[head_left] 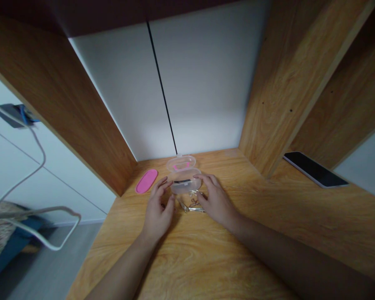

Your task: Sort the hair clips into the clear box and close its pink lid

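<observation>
A clear plastic case (181,188) sits on the wooden desk with its oval lid (171,163) folded back behind it. A dark slim item (181,182) lies inside. My left hand (158,206) is at the case's left side, fingertips near its wall, thumb and fingers apart. My right hand (217,199) rests at the right side, fingertips at the rim, thumb spread away. Between my hands, in front of the case, lie several small shiny metal pieces (193,209), too small to name surely. Left of the case is a flat pink oval piece (146,181).
A dark-screened phone (315,168) lies on the desk at the right, beyond an upright wooden panel (273,100). Another wooden panel (65,96) rises on the left. A white wall (200,91) closes the back. A white cable (43,154) hangs at the left.
</observation>
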